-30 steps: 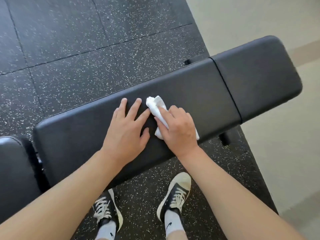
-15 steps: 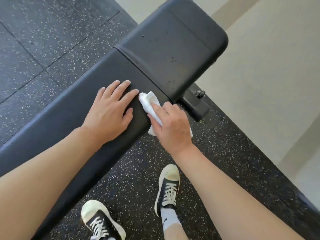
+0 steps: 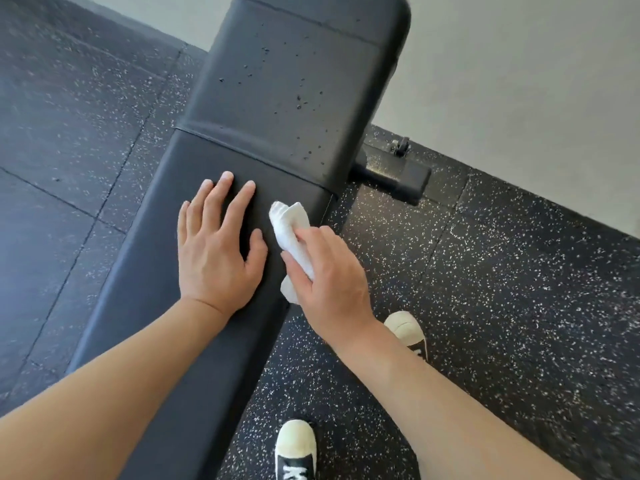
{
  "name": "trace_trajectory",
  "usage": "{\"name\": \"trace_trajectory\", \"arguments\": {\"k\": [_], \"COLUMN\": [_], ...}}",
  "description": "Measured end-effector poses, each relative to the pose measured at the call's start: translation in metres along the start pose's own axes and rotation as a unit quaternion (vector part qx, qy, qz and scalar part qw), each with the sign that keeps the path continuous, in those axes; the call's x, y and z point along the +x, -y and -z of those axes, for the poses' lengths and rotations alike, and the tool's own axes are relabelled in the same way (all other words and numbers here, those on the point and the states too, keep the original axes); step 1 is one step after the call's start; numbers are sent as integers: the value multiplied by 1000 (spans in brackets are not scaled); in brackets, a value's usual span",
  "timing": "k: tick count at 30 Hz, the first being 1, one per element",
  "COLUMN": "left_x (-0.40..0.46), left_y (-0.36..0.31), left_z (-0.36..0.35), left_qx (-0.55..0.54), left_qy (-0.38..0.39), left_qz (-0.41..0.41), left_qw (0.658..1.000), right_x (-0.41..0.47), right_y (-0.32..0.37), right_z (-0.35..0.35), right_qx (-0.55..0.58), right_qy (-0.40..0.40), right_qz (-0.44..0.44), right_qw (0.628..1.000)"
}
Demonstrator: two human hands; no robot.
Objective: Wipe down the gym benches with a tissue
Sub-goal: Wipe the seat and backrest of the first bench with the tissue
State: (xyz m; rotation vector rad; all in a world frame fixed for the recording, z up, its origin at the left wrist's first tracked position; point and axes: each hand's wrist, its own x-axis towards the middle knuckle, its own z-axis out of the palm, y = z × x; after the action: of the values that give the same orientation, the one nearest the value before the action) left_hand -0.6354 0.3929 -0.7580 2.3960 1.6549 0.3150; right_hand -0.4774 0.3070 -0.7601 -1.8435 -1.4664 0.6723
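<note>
A long black padded gym bench (image 3: 194, 341) is seen from above, running from the near left of the scene to the far centre. It is made of two cushions divided by a seam: a long near cushion and a wider far cushion (image 3: 294, 81), whose surface is dotted with small dark specks.

The left hand (image 3: 216, 251) is laid flat on the near cushion just short of the seam, palm down, with the fingers straight and slightly spread.

Just to its right, the right hand (image 3: 329, 275) is curled around a crumpled white tissue (image 3: 289, 220), which is pinched between the thumb and fingers. The tissue is pressed against the right edge of the near cushion, close to the seam, and its far end sticks out beyond the fingertips. The two hands are near each other but not touching. Both forearms are bare.

Under the bench, a black metal foot (image 3: 391, 174) of the frame is seen jutting out to the right, with a small wheel at its far end. The floor is covered with black rubber tiles flecked with white (image 3: 502, 306). Two black canvas shoes with cream toe caps (image 3: 296, 448) are planted on the tiles to the right of the bench. A pale smooth floor (image 3: 519, 81) is seen at the far right, beyond the tiles.
</note>
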Motion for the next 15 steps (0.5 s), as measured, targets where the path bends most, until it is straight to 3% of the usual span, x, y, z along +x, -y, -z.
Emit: {"name": "trace_trajectory", "arguments": {"k": [9, 15], "left_x": [-1, -2], "left_y": [2, 4], "left_z": [-3, -5], "left_qx": [9, 11], "left_qy": [19, 22], "left_qz": [3, 2], "left_qw": [1000, 1000], "right_x": [29, -52], "right_y": [11, 40], "right_z": [-50, -77], "right_qx": [84, 229], "right_qy": [-268, -245], "right_qz": [-139, -238], "right_qw": [950, 912]}}
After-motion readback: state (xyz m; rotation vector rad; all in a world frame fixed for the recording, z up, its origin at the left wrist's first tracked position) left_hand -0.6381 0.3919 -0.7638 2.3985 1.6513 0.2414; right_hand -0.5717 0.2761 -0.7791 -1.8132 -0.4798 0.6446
